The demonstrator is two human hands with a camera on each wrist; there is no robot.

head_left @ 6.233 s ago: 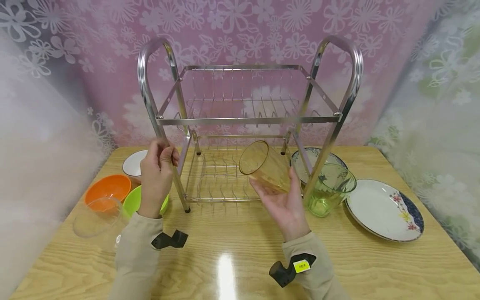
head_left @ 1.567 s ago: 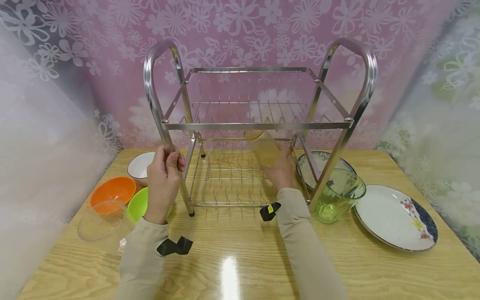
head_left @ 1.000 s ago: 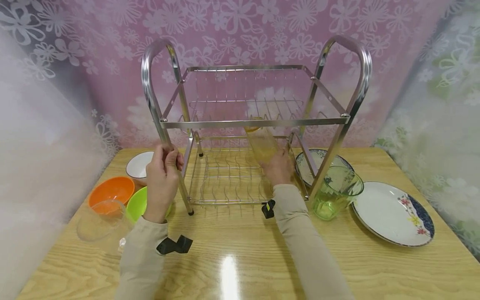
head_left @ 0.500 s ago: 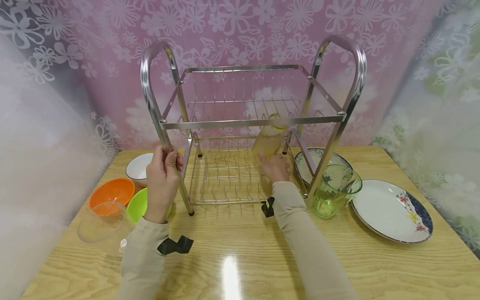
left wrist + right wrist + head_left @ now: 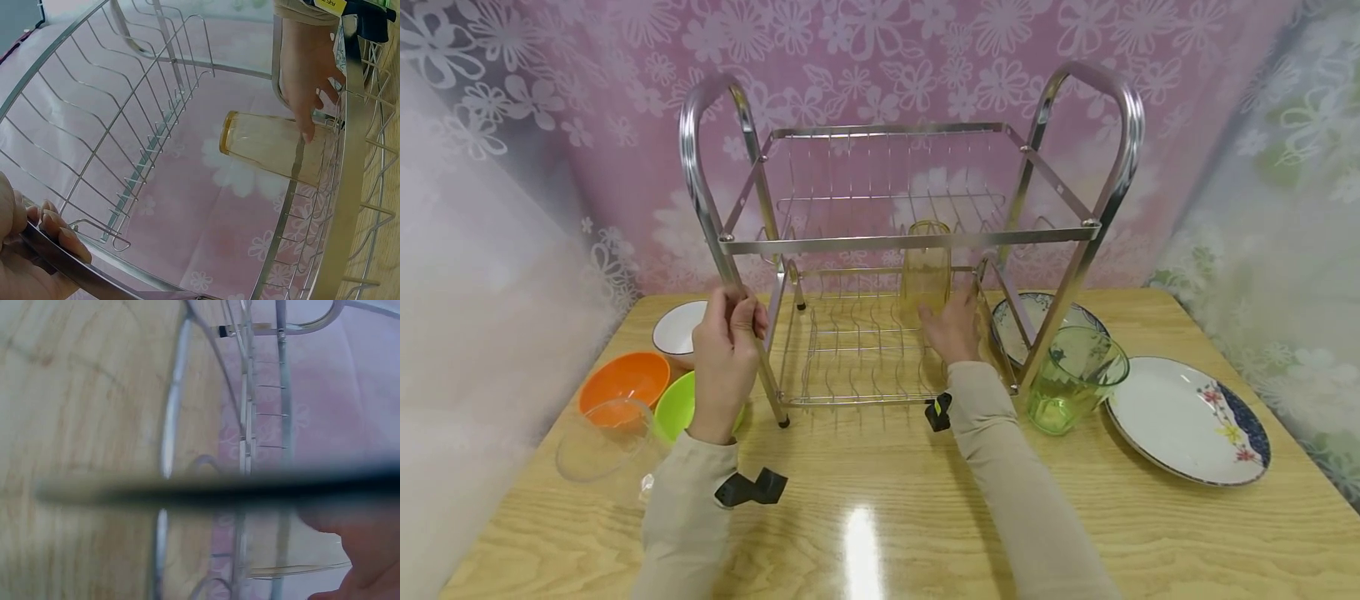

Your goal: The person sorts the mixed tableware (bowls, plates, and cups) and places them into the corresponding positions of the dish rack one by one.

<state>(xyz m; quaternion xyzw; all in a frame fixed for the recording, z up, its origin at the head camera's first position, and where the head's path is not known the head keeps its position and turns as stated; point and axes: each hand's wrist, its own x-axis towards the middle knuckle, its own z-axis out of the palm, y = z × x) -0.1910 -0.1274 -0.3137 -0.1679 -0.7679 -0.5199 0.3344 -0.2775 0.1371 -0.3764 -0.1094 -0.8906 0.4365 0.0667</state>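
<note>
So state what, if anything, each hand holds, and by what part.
Left hand: the dish rack, by its left front post. Right hand: low by the amber tumbler; whether it grips is unclear.

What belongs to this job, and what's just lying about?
Job: silvery two-tiered metal rack; tall transparent amber tumbler.

Seemingly lying about: round orange bowl; round lime bowl; round white bowl; clear vessel; transparent green tumbler; white floral plate; dark-rimmed plate.

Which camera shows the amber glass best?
The left wrist view: the amber glass shows one whole end and most of its side. In the head view, the rack's upper front rail crosses it; the right wrist view catches only part.
</note>
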